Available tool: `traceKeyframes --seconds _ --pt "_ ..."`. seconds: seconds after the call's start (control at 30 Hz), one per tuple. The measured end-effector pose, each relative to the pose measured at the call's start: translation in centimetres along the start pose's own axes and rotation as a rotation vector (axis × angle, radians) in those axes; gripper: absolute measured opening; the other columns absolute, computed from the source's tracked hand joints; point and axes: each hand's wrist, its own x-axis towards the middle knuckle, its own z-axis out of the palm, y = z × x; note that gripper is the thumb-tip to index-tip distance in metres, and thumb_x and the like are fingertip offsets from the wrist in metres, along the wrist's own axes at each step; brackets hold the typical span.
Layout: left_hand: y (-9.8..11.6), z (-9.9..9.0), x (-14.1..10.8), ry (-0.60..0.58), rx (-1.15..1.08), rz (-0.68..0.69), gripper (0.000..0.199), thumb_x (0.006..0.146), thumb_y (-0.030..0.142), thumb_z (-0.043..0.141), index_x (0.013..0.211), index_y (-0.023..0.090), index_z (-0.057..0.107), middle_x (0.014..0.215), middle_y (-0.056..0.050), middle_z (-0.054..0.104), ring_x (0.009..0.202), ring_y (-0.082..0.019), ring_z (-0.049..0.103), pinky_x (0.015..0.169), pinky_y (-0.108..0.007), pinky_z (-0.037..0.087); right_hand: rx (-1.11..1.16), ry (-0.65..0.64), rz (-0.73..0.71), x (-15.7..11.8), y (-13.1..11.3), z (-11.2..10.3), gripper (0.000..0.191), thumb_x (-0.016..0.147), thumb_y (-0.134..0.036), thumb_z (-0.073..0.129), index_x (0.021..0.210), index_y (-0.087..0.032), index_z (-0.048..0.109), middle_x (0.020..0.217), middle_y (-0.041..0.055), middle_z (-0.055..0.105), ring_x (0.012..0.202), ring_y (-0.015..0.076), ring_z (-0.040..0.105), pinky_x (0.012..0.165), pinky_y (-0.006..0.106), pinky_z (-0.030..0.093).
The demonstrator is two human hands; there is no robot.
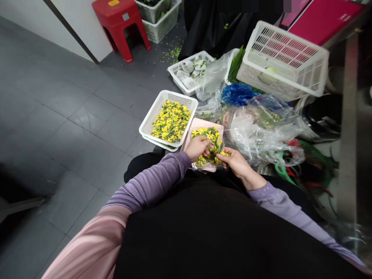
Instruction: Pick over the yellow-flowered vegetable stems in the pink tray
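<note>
Flowers (214,134), yellow and green, on a pink tray (200,123) near the knees, right hand (236,162) pinching some, left hand (199,148) among them, its grip hard to tell, white basket (153,111) of more to the left.

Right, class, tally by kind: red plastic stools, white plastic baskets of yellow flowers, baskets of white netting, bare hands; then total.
Red plastic stool: 1
White plastic basket of yellow flowers: 1
White plastic basket of white netting: 1
Bare left hand, right hand: 2
Total: 5
</note>
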Motion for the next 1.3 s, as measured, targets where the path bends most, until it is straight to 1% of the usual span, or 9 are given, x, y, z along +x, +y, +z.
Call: traceKeyframes --seconds 0.23,0.43,0.57,0.63,0.77,0.9,1.1,1.2,1.3 --pt "0.1 -0.4 -0.3 -0.087 0.621 0.337 0.019 0.067 0.027 0.057 0.058 0.012 0.053 0.048 0.006 0.040 0.047 -0.004 0.034 0.047 -0.018 0.026 -0.588 -0.079 -0.082 0.9 -0.8 -1.0 0.011 0.062 -0.028 0.061 0.066 -0.018 0.059 0.060 -0.0021 0.058 0.057 0.0133 0.050 0.056 0.024 0.037" --pt "0.6 -0.7 -0.6 -0.150 0.688 0.280 0.022 0.067 0.024 0.056 0.050 0.012 0.049 0.041 0.006 0.036 0.043 -0.003 0.031 0.042 -0.017 0.023 -0.819 -0.165 -0.146 0.9 -2.3 -0.8 0.006 0.063 -0.024 0.059 0.067 -0.019 0.061 0.063 -0.0015 0.059 0.062 0.0157 0.052 0.061 0.025 0.038" --pt "1.4 -0.9 -1.3 -0.363 0.383 -0.022 0.019 0.070 0.028 0.055 0.061 0.011 0.054 0.039 0.005 0.041 0.035 -0.003 0.035 0.038 -0.016 0.029 -0.591 -0.410 -0.136 0.9 -2.9 -1.9 0.012 0.062 -0.027 0.063 0.071 -0.019 0.063 0.068 -0.0025 0.060 0.069 0.0155 0.054 0.066 0.025 0.040" --pt "1.4 -1.0 -1.3 -0.368 0.278 -0.087 0.022 0.072 0.030 0.054 0.061 0.011 0.053 0.037 0.005 0.041 0.033 -0.004 0.035 0.037 -0.016 0.030 -0.441 -0.469 -0.087 0.9 -2.6 -2.3 0.019 0.061 -0.030 0.064 0.076 -0.018 0.062 0.067 -0.0025 0.059 0.063 0.0134 0.053 0.061 0.024 0.041" --pt "0.4 -0.8 -0.7 -0.183 0.329 -0.138 0.018 0.073 0.024 0.052 0.061 0.012 0.048 0.042 0.003 0.046 0.033 -0.006 0.041 0.037 -0.018 0.036 -0.076 -0.430 0.019 0.7 -1.1 -2.4 0.023 0.067 -0.035 0.062 0.080 -0.016 0.056 0.047 -0.0071 0.043 0.041 0.0064 0.036 0.043 0.020 0.031" --pt "-1.0 -0.3 -0.5 -0.258 0.506 -0.118 0.002 0.070 0.012 0.051 0.069 0.013 0.049 0.047 0.002 0.050 0.039 -0.011 0.050 0.042 -0.021 0.041 0.141 -0.386 0.045 0.6 0.4 -1.4 0.022 0.069 -0.034 0.062 0.078 -0.017 0.052 0.045 -0.0078 0.040 0.039 0.0054 0.034 0.041 0.019 0.028" --pt "-1.2 0.0 -0.9 -0.287 0.606 0.092 0.026 0.069 0.010 0.048 0.094 0.013 0.056 0.057 0.001 0.057 0.040 -0.007 0.048 0.046 -0.019 0.042 0.237 -0.290 0.173 1.5 1.3 0.2 0.029 0.067 -0.041 0.063 0.074 -0.016 0.051 0.044 -0.0073 0.042 0.033 0.0038 0.029 0.035 0.019 0.021" --pt "-0.6 -0.2 -0.9 -0.290 0.498 0.025 0.036 0.072 0.013 0.048 0.108 0.013 0.050 0.061 0.002 0.059 0.036 -0.005 0.044 0.041 -0.017 0.039 0.322 -0.286 0.186 1.8 1.2 0.1 0.029 0.065 -0.039 0.065 0.075 -0.016 0.050 0.047 -0.0068 0.044 0.034 0.0035 0.029 0.035 0.018 0.020" --pt "-0.1 -0.5 -0.9 -0.293 0.444 -0.075 0.020 0.073 0.017 0.050 0.090 0.010 0.057 0.057 0.002 0.057 0.034 -0.004 0.042 0.037 -0.015 0.036 0.427 -0.276 0.171 1.9 0.9 -0.5 0.027 0.067 -0.037 0.065 0.070 -0.017 0.047 0.047 -0.0078 0.040 0.035 0.0032 0.028 0.036 0.018 0.019"
